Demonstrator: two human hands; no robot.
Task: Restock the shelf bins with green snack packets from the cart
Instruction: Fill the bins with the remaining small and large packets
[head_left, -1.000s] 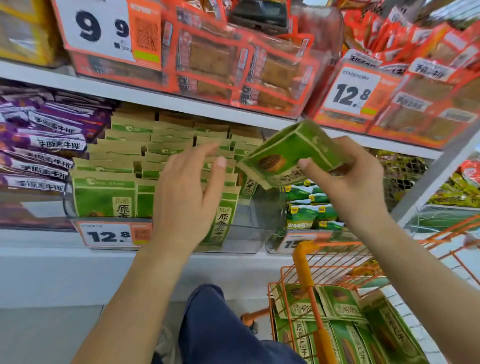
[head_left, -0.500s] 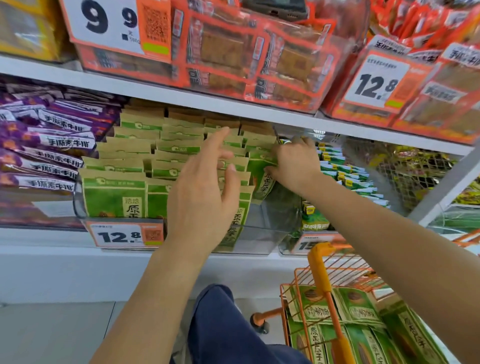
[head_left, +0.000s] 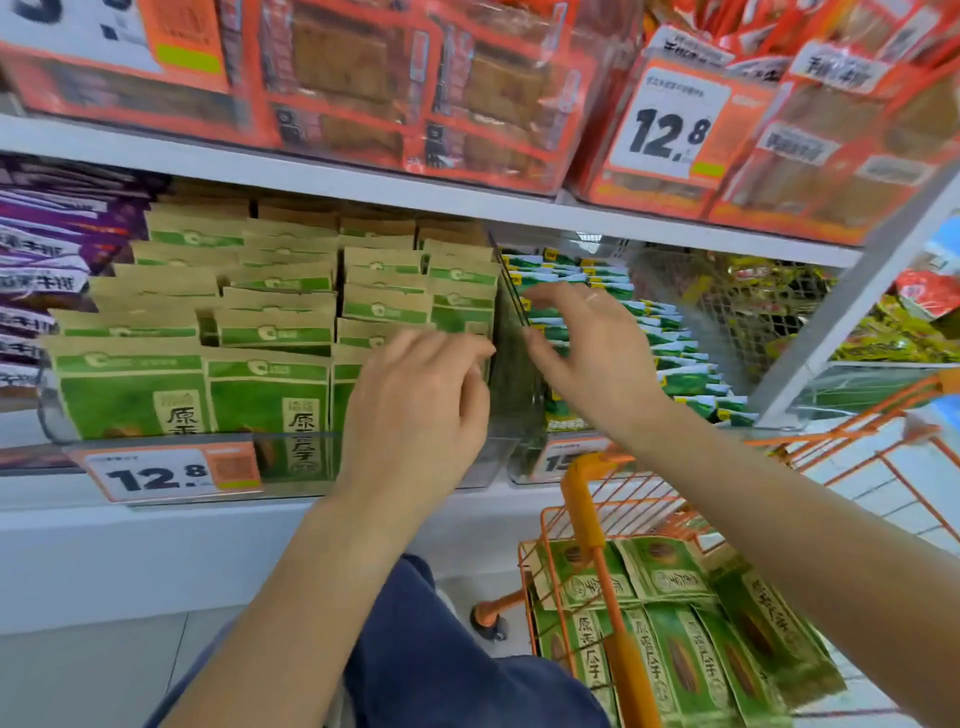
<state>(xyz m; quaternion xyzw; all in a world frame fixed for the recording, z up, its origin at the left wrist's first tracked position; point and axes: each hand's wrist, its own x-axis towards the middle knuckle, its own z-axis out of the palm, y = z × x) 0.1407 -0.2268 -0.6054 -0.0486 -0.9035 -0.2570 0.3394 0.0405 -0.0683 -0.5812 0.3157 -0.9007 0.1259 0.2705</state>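
Rows of green and tan snack packets (head_left: 260, 332) stand upright in a clear shelf bin (head_left: 498, 415) on the middle shelf. My left hand (head_left: 415, 415) rests against the front of the bin's right-hand row, fingers loosely curled, holding nothing. My right hand (head_left: 587, 348) hovers just right of the bin's clear side wall, fingers spread and empty. More green packets (head_left: 670, 639) lie flat in the orange wire cart (head_left: 587, 499) at the lower right.
Purple packets (head_left: 41, 270) fill the bin to the left. Small green and white packets (head_left: 675, 358) fill the bin to the right. Red and orange packs (head_left: 415, 93) crowd the shelf above. A 12.8 price tag (head_left: 166, 473) hangs below. My knee in blue trousers (head_left: 441, 660) is beside the cart.
My right hand carried a green packet into the bin's right-hand row, released it and drew back to the right, empty. My left hand stayed at the bin's front.
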